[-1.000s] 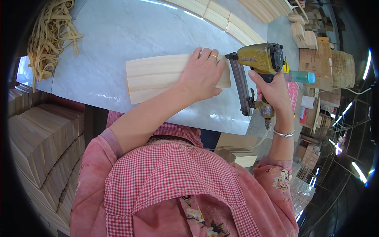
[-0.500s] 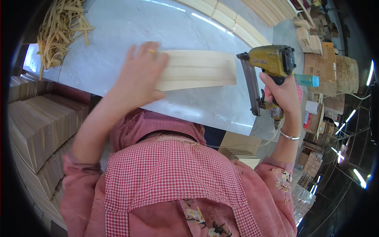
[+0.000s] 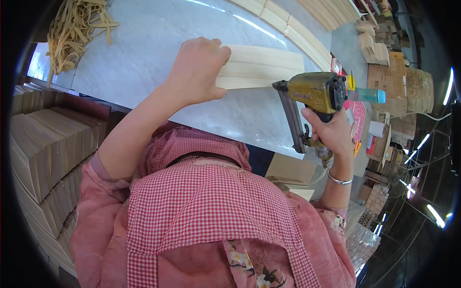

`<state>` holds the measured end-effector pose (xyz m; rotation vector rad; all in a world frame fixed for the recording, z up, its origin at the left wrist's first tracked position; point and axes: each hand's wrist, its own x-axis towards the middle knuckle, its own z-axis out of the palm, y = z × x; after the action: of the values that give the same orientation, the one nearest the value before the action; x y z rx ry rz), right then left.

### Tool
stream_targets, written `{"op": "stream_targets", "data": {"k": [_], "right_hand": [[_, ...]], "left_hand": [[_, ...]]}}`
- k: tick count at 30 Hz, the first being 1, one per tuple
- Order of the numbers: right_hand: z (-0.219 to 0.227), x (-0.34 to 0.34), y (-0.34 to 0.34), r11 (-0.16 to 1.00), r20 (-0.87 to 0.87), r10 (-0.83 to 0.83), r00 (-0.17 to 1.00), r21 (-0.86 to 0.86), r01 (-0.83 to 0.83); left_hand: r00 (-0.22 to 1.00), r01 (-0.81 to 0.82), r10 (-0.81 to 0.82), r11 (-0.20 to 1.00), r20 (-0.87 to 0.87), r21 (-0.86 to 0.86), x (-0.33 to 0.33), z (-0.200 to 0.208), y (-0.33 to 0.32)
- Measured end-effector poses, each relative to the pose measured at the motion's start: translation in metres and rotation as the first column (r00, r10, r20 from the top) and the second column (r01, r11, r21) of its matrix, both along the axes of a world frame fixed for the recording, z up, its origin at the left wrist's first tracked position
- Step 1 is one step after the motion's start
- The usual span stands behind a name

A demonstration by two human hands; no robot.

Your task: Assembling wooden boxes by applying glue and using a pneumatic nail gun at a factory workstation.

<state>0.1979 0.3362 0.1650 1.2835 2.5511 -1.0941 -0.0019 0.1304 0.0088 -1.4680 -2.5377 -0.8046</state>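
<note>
A pale wooden panel [image 3: 266,65] made of joined slats lies flat on the grey work table [image 3: 144,48]. My left hand [image 3: 197,69] presses down on the panel's left end, fingers curled over its edge. My right hand [image 3: 329,129] grips the handle of a yellow pneumatic nail gun [image 3: 312,96], held upright just right of the panel's near edge, its nose close to the panel's lower right corner. A silver bracelet sits on my right wrist.
A heap of thin wood strips [image 3: 77,29] lies at the table's far left. Stacked wooden boards [image 3: 43,149] stand at my left. Long pale slats [image 3: 283,24] lie along the table's far edge. Cardboard boxes [image 3: 398,81] and clutter fill the right side.
My left hand slid from the panel's right end to its left end. The nail gun in my right hand stayed near the panel's right side.
</note>
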Motion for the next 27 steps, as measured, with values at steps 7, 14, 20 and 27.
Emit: {"op": "stream_targets", "data": {"k": [7,14,20,27], "right_hand": [[-0.002,0.001,-0.003,1.000,-0.002,0.010,1.000,-0.027,-0.010],[-0.011,0.006,-0.009,0.999,-0.028,-0.030,0.999,-0.038,0.029],[-0.004,0.002,-0.026,0.999,-0.070,-0.031,0.997,0.030,0.034],[-0.011,-0.007,-0.075,0.999,-0.135,0.044,0.990,0.002,-0.044]], "left_hand": [[0.998,-0.024,0.025,1.000,0.059,-0.017,0.000,0.005,0.001],[0.993,-0.034,0.033,0.999,0.112,0.006,0.001,0.004,0.002],[0.990,0.054,-0.081,0.975,0.117,0.214,-0.005,-0.017,-0.015],[0.872,0.076,-0.242,0.925,0.425,0.371,-0.012,-0.034,-0.040]]}}
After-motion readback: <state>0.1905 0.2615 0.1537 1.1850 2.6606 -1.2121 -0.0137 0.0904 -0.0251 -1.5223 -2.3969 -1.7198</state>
